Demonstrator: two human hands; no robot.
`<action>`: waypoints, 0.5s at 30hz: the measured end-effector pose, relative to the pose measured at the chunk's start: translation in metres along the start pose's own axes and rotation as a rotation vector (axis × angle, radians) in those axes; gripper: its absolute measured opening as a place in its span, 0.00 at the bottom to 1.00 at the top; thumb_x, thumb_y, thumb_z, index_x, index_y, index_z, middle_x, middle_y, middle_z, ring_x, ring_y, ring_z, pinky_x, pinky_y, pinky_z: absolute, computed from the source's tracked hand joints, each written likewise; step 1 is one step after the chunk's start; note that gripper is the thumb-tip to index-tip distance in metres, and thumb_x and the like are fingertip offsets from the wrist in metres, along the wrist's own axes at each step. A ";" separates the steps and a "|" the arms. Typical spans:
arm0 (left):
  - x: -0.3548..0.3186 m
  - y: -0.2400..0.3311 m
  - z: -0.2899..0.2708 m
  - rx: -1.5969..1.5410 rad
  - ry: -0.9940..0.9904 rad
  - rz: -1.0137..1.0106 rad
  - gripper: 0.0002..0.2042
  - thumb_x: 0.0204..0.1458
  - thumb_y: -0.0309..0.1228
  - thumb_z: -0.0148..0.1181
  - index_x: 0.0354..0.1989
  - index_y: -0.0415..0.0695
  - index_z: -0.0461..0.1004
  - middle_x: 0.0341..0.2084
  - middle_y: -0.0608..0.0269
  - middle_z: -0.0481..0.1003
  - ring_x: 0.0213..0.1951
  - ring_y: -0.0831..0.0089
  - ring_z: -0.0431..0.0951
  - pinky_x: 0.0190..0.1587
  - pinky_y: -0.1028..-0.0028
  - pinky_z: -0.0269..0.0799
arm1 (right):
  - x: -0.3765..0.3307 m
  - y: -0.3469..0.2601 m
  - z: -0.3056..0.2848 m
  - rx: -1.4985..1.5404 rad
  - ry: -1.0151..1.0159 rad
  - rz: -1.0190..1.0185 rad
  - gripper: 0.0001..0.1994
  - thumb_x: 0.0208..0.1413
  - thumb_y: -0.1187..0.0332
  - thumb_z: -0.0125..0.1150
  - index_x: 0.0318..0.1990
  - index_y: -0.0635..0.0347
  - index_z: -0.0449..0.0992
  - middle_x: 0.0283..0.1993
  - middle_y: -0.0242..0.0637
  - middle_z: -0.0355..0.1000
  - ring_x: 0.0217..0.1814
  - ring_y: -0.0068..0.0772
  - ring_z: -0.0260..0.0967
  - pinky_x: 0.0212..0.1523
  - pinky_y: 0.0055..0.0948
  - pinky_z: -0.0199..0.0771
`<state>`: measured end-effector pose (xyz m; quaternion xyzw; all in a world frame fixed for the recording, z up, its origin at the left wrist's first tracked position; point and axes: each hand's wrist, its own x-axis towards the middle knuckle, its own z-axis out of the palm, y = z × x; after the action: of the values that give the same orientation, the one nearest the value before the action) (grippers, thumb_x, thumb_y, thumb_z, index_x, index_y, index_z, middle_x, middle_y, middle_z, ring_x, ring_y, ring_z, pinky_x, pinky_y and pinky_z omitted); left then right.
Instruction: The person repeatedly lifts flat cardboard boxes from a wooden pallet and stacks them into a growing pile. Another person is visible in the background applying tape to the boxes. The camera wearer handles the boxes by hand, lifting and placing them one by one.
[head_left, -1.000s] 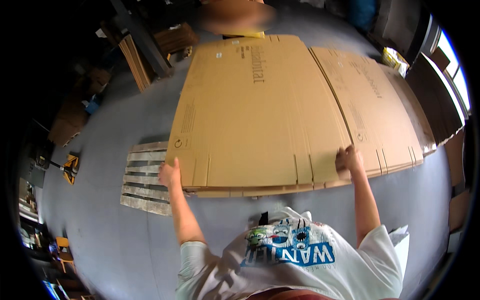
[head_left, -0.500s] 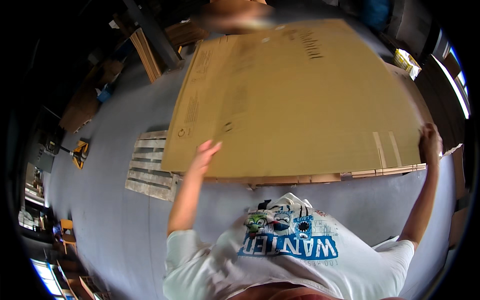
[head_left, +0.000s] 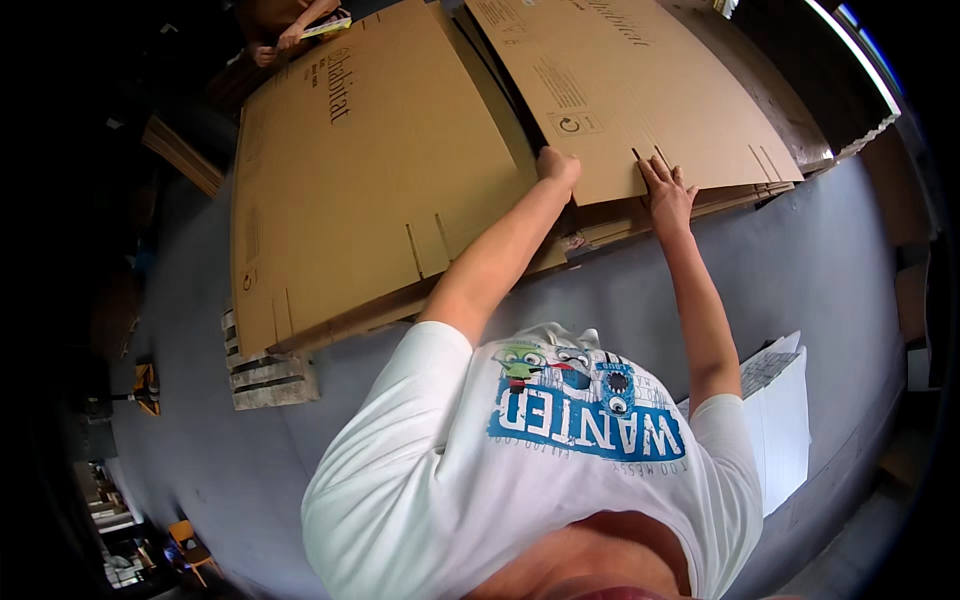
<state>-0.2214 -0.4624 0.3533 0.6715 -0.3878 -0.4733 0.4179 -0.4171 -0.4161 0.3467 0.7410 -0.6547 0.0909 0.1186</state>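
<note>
Two large flattened cardboard boxes lie side by side ahead of me: a left box (head_left: pixel 370 190) and a right box (head_left: pixel 640 100), with a dark gap between them. My left hand (head_left: pixel 558 172) is closed on the near left corner of the right box, its fingers partly hidden beneath the edge. Spread across the top of that same box, beside a cut slot at the near edge, are the fingers of my right hand (head_left: pixel 668 192). More brown cardboard layers (head_left: pixel 640 228) show below the lifted near edge of the right box.
At the far left, another person's hands (head_left: pixel 290 38) hold a narrow yellow and white strip (head_left: pixel 327 28). A wooden pallet (head_left: pixel 268 385) sticks out under the left box. White sheets (head_left: pixel 780 425) lie on the floor to my right, and a yellow pallet jack (head_left: pixel 147 388) stands at left.
The single wide sheet ahead has given way to two side-by-side boxes in view. My left hand has moved right and closed on the right box; my right hand has moved left onto its near edge.
</note>
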 end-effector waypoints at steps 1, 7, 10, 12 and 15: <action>-0.021 0.011 -0.004 0.003 -0.232 -0.070 0.09 0.52 0.26 0.56 0.37 0.34 0.68 0.32 0.59 0.74 0.36 0.70 0.74 0.36 0.70 0.72 | -0.004 0.016 0.015 0.022 -0.010 -0.010 0.18 0.57 0.66 0.48 0.56 0.39 0.65 0.61 0.24 0.62 0.60 0.54 0.59 0.55 0.59 0.61; -0.122 0.000 -0.108 -0.091 -0.550 0.248 0.16 0.55 0.28 0.54 0.52 0.36 0.68 0.40 0.59 0.75 0.42 0.77 0.74 0.45 0.78 0.69 | -0.039 0.049 0.084 0.130 -0.031 -0.164 0.18 0.55 0.70 0.47 0.54 0.46 0.68 0.54 0.29 0.68 0.52 0.50 0.65 0.51 0.38 0.69; -0.123 -0.028 -0.213 0.082 -0.166 0.371 0.17 0.56 0.29 0.54 0.53 0.35 0.67 0.43 0.59 0.74 0.45 0.77 0.73 0.49 0.79 0.67 | -0.039 0.056 0.097 0.080 -0.008 -0.215 0.20 0.53 0.73 0.48 0.55 0.49 0.69 0.57 0.32 0.67 0.53 0.47 0.65 0.56 0.37 0.64; -0.110 -0.064 -0.308 0.320 0.175 0.374 0.20 0.53 0.35 0.55 0.51 0.35 0.68 0.41 0.49 0.75 0.45 0.66 0.76 0.46 0.71 0.71 | -0.034 0.058 0.092 0.123 -0.048 -0.220 0.20 0.51 0.75 0.49 0.54 0.51 0.69 0.56 0.32 0.67 0.53 0.45 0.65 0.57 0.36 0.63; -0.112 -0.110 -0.457 0.898 0.621 0.254 0.24 0.49 0.38 0.56 0.51 0.35 0.67 0.39 0.43 0.74 0.43 0.51 0.74 0.46 0.61 0.70 | -0.026 0.046 0.066 0.111 -0.303 -0.213 0.21 0.50 0.76 0.53 0.54 0.56 0.69 0.54 0.40 0.67 0.51 0.46 0.66 0.53 0.37 0.66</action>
<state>0.2026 -0.2326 0.3787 0.8393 -0.4881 0.0123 0.2392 -0.4678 -0.4160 0.2785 0.8166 -0.5771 0.0013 -0.0132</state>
